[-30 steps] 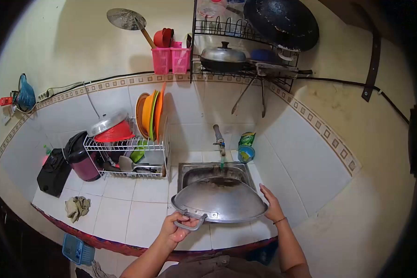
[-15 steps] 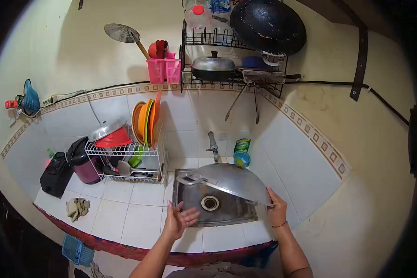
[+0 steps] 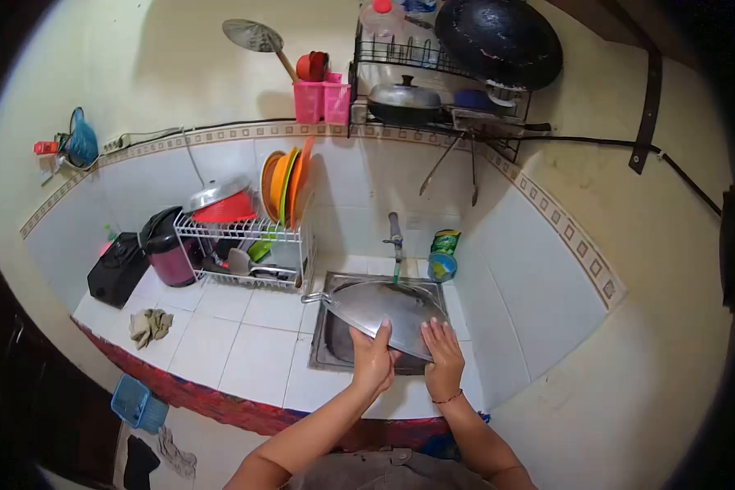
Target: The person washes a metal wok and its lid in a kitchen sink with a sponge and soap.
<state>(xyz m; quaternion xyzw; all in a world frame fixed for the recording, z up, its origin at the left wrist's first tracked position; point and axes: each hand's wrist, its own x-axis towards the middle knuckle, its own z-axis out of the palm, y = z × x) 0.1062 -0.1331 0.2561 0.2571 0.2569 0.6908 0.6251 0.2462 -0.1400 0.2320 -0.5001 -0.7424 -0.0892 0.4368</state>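
Observation:
A silver metal wok (image 3: 376, 306) is tilted over the sink (image 3: 327, 359), its rounded underside turned up and a loop handle sticking out to the left. My left hand (image 3: 373, 359) grips its near rim, thumb on the outer face and fingers curled beneath. My right hand (image 3: 443, 359) lies on the wok's right side with fingers stretched flat against the metal; its thumb is hidden. Behind the wok is the tap (image 3: 394, 233), with a green piece below its spout. The wok covers much of the basin.
Left of the sink stands a white dish rack (image 3: 302, 253) with colourful plates and utensils. A purple thermos pot (image 3: 171, 261), a black box (image 3: 116, 269) and a crumpled cloth (image 3: 150, 327) are further left. A blue bowl (image 3: 442, 266) sits behind the sink. Tongs (image 3: 474, 171) hang above.
My left hand has moved from open beside the wok to gripping its rim. My right hand has shifted from the right edge onto its outer face. The wok has turned and come nearer.

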